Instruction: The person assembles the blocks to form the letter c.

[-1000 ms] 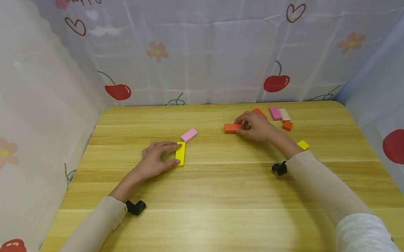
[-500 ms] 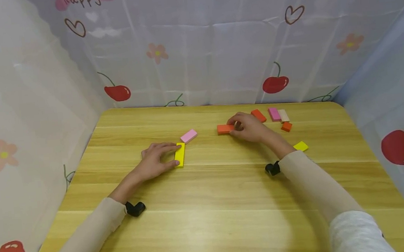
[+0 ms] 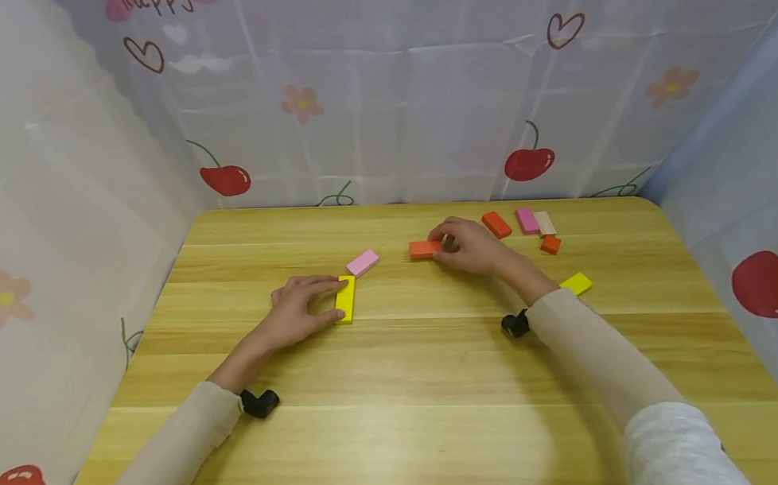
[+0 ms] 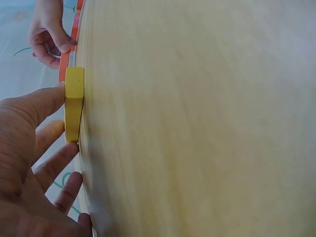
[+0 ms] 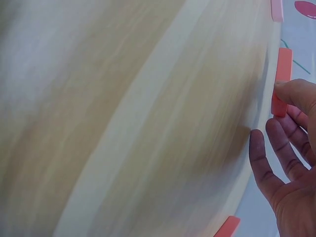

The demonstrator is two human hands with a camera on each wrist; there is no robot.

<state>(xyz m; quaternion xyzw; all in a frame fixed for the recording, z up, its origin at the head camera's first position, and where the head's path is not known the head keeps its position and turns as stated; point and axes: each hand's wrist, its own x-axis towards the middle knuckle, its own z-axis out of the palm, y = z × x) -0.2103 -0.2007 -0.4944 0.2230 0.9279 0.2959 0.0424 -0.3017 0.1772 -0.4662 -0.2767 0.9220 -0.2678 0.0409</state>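
Your desk (image 3: 411,432): pale wood planks, rounded far corners. Your left hand (image 3: 294,313) lies flat, fingers straight, fingertips against long yellow block (image 3: 346,298). Pink block (image 3: 363,262) just beyond it. Your right hand (image 3: 467,245) further right, fingers curled, pinching end of orange block (image 3: 423,249) lying on desk. Behind that hand: 4 small blocks (image 3: 522,223) near far edge; yellow piece (image 3: 576,283) beside your right sleeve. Printed cloth (image 3: 415,87) with cherries, flowers and hearts walls 3 sides.
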